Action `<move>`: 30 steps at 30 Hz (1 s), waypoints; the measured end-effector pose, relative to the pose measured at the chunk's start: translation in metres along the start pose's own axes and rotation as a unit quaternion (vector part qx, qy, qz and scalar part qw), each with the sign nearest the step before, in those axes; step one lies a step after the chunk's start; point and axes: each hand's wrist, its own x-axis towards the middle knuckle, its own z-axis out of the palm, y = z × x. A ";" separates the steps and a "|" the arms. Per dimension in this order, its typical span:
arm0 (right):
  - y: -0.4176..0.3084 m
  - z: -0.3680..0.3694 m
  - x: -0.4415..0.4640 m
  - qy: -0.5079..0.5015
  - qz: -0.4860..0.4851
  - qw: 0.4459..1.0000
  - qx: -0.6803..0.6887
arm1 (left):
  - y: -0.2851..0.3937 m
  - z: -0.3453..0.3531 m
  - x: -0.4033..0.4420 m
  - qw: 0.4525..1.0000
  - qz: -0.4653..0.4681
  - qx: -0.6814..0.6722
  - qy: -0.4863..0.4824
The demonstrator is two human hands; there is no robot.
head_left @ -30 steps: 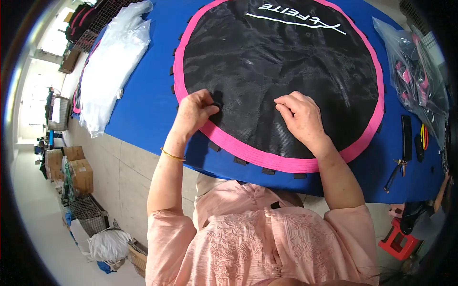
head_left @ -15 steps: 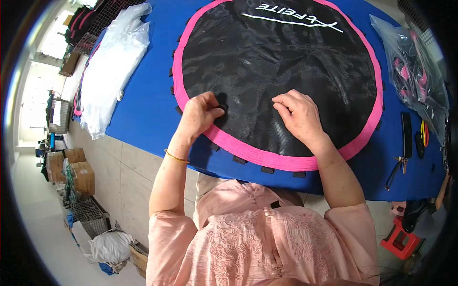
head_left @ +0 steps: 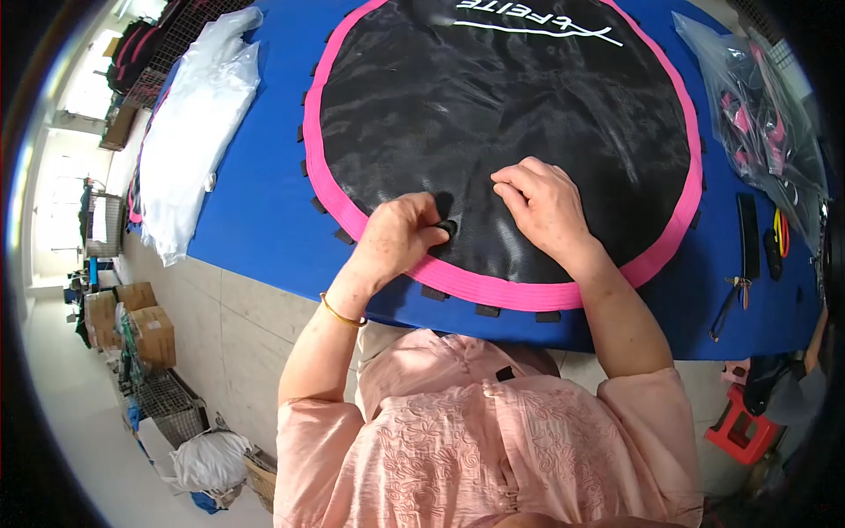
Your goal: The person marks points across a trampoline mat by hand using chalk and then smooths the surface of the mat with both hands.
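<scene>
A round black mat (head_left: 519, 114) with a pink border (head_left: 475, 287) lies flat on the blue-covered table (head_left: 255, 238). Short black tabs (head_left: 487, 311) stick out around its rim, and white lettering shows at the far side. Over the near left part of the mat, my left hand (head_left: 396, 236) is closed, pinching a small round black piece (head_left: 448, 228) between thumb and finger. To its right, my right hand (head_left: 547, 207) hovers over or rests on the mat, thumb and fingers drawn together; anything in that pinch is too small to make out.
White plastic bags (head_left: 198, 132) lie along the table's left side. At the right are a clear bag (head_left: 748, 114) with pink and black pieces, a black strip (head_left: 747, 236) and a small cutting tool (head_left: 729, 308). A red stool (head_left: 742, 427) and cardboard boxes (head_left: 150, 334) stand on the floor.
My left hand has moved right and slightly nearer me with the small black piece. My right hand has shifted slightly left and away; the view has shifted a little too.
</scene>
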 end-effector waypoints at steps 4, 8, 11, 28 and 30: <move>0.000 0.000 0.000 -0.001 0.000 1.000 0.001 | 0.011 0.022 0.009 0.995 0.086 0.030 0.029; 0.000 0.001 0.000 -0.001 0.003 1.000 0.002 | 0.006 0.023 0.025 0.992 0.112 0.025 0.058; 0.001 0.001 0.000 -0.005 0.006 1.000 0.003 | 0.001 0.018 0.031 0.996 0.053 0.013 0.064; 0.001 0.001 -0.001 -0.014 0.012 1.000 -0.002 | -0.033 -0.020 0.004 0.998 -0.024 0.017 0.064; 0.001 0.000 -0.001 -0.014 0.015 1.000 -0.003 | -0.033 -0.021 0.001 0.996 -0.038 0.007 0.083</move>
